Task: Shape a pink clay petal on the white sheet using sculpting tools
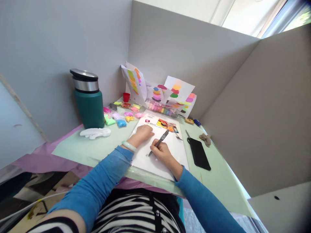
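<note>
Head view: right hand (163,152) grips one pen (159,142) in a writing hold, tip down on the white sheet (167,152) just left of that hand. Left hand (143,132), fingers loosely curled and holding nothing, rests flat on the sheet beside it, apparently to steady the paper. One phone (199,153) lies right of the right hand. One flask (87,98) stands well left of the left hand. Beyond both hands lie several clay packets (121,123) and four colour-swatch papers (178,89).

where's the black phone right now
In the head view, the black phone lies flat on the green table, to the right of the white paper, just beyond the right hand holding the pen.
</note>
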